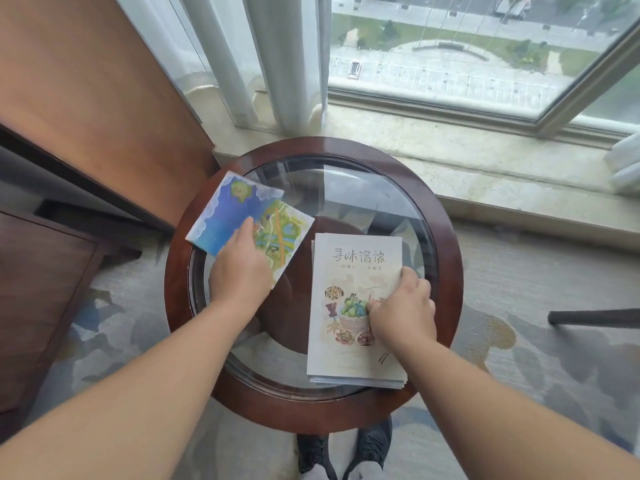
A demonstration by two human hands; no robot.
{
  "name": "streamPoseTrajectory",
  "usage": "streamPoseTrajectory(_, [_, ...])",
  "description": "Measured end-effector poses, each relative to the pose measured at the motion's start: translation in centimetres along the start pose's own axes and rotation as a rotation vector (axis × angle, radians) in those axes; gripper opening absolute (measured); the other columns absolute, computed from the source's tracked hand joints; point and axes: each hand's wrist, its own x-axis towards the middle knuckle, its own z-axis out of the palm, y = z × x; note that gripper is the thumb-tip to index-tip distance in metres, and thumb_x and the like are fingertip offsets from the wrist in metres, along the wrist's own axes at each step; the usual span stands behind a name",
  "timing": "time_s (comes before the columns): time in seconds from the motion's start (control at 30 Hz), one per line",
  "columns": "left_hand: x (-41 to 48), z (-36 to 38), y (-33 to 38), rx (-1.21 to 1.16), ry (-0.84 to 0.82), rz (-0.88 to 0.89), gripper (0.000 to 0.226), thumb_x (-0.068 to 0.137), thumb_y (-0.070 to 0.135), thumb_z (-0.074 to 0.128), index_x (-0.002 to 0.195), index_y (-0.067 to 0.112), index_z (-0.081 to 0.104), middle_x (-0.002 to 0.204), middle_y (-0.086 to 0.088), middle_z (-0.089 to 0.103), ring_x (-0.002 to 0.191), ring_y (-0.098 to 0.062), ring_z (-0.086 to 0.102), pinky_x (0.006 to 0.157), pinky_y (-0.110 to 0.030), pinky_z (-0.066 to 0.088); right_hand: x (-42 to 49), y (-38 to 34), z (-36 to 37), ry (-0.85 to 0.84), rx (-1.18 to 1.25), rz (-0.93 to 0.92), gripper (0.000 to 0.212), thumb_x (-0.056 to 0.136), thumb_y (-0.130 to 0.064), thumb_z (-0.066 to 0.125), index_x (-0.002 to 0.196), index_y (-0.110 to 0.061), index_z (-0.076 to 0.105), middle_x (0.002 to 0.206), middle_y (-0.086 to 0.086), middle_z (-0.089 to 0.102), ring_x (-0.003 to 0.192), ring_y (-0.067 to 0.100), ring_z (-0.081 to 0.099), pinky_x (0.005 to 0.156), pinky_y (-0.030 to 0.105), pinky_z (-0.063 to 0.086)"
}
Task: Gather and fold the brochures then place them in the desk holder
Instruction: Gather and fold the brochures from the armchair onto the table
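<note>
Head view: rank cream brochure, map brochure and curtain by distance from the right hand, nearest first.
1. cream brochure: directly under the right hand, touching it.
2. map brochure: left side of the table, held by the left hand.
3. curtain: beyond the table's far edge.

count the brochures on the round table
2 with covers showing: the blue map brochure at left, under the left hand, and the cream food brochure at right, under the right hand. More sheets lie stacked beneath the cream one.
</note>
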Motion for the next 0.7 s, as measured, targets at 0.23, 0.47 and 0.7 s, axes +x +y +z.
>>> streamPoseTrajectory(0.23, [-6.2, 1.2, -0.2, -0.036, 0.022, 0.372, 0.066, 0.089, -0.002, 0.040, 0.150, 0.021, 0.031, 0.158, -0.008, 0.028, 0.146, -0.026, 0.019, 0.117, -0.042, 0.021, 0.3, 0.7, -2.5, -0.058, 0.338, 0.107, 0.050, 0.096, -0.034, 0.032, 0.143, -0.021, 0.040, 0.140, 0.005, 0.050, 0.118, 0.026, 0.052, 0.099, 0.046, 0.043])
streamPoseTrajectory(0.47, [-2.5, 2.5, -2.4, 0.073, -0.203, 0.086, 0.057, 0.093, 0.045, 0.049, 0.145, 0.024, 0.039, 0.161, -0.010, 0.013, 0.148, -0.028, 0.007, 0.118, -0.045, 0.016, -0.6, 0.7, -1.8, -0.139, 0.210, 0.023, 0.047, 0.089, -0.040, 0.052, 0.131, -0.021, 0.047, 0.126, 0.004, 0.052, 0.103, 0.026, 0.057, 0.091, 0.046, 0.051])
streamPoseTrajectory(0.7, [3.5, 1.5, -0.8, -0.136, 0.075, -0.618, 0.082, 0.081, 0.050, 0.063, 0.144, 0.016, 0.024, 0.143, -0.019, 0.031, 0.129, -0.037, 0.032, 0.100, -0.049, 0.035, -0.1, 0.6, -0.9, -0.091, 0.080, 0.031, 0.052, 0.088, -0.036, 0.061, 0.133, -0.015, 0.044, 0.131, 0.009, 0.044, 0.116, 0.033, 0.051, 0.096, 0.048, 0.047])
